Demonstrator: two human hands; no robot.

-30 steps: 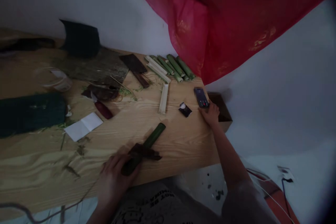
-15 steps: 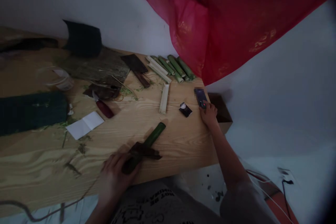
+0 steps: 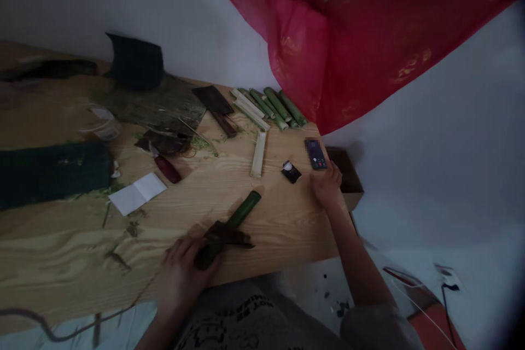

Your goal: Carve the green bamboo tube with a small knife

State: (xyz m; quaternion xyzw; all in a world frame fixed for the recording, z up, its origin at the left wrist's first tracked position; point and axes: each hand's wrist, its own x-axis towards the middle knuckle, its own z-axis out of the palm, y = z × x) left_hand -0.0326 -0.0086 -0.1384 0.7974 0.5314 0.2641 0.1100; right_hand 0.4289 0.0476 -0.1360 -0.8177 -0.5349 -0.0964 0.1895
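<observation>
A green bamboo tube (image 3: 245, 208) lies slanting across the near part of the table. My left hand (image 3: 186, 265) is closed around its lower end. A dark, flat tool (image 3: 229, 234) crosses the tube just past my fingers; its exact kind is hard to make out in the dim light. At the table's right edge rests my right hand (image 3: 327, 185), fingers apart and partly bent, with nothing visible in it. Just beyond those fingertips is a phone (image 3: 316, 154) with a lit screen. A small black packet (image 3: 291, 171) lies to the left of that hand.
Several bamboo tubes (image 3: 276, 105) lie at the back, near a split piece (image 3: 258, 154) and a cleaver (image 3: 213, 101). A red-handled knife (image 3: 167, 169) and folded white paper (image 3: 138, 193) are to the left. Red cloth (image 3: 369, 49) hangs behind; a cardboard box (image 3: 346, 172) stands beyond the right edge.
My right hand has drawn back slightly from the phone, whose lower screen now shows. My left hand stays on the bamboo tube. The view has shifted a little.
</observation>
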